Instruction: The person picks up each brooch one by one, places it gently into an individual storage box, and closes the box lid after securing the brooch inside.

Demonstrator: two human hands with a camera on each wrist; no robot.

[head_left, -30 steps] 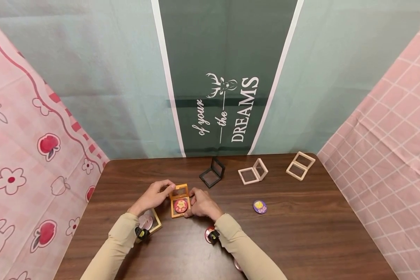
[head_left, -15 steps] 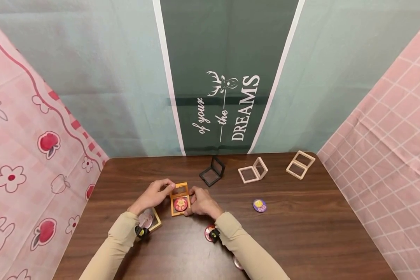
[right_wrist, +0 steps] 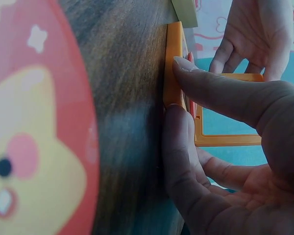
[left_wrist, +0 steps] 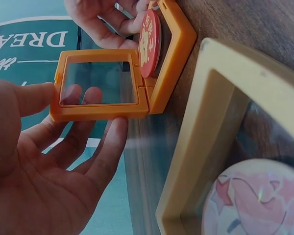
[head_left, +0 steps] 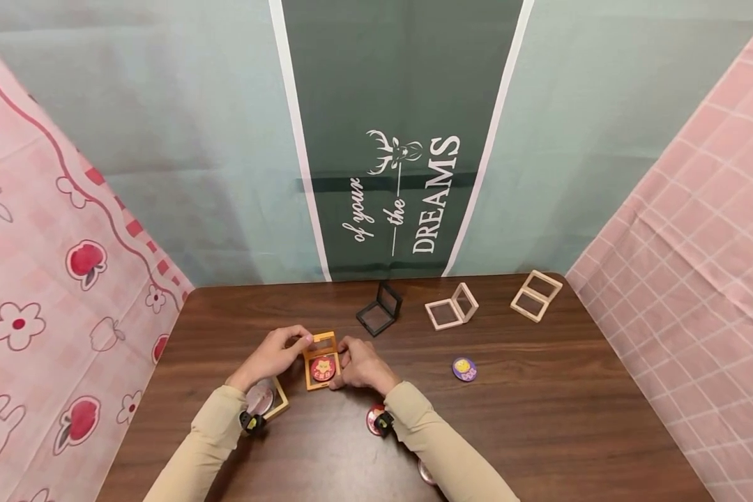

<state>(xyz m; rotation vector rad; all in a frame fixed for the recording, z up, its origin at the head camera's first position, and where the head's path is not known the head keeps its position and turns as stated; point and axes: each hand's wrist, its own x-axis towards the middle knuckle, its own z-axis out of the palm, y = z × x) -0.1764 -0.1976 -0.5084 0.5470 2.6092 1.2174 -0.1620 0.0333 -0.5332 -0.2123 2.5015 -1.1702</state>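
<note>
An orange hinged display frame (head_left: 309, 381) with clear film panes stands unfolded on the table, its lid raised. On the base pane lies a round red badge (head_left: 323, 368) with a yellow flower-like figure. My left hand (head_left: 272, 355) holds the lid, thumb on its outer edge and fingertips along the side, as the left wrist view shows. With thumb and forefinger, my right hand (head_left: 362, 364) grips the right side of the base. Beneath my left wrist is a cream frame (left_wrist: 191, 127) with a pink-and-white badge (left_wrist: 250, 200).
Along the back stand an unfolded black frame (head_left: 367, 326), a pale pink frame (head_left: 442, 327) and a beige frame (head_left: 530, 317). A purple badge (head_left: 464, 369) lies to the right. Another red badge (head_left: 374, 420) sits by my right wrist, and one more badge (head_left: 425, 473) is partly under my right forearm.
</note>
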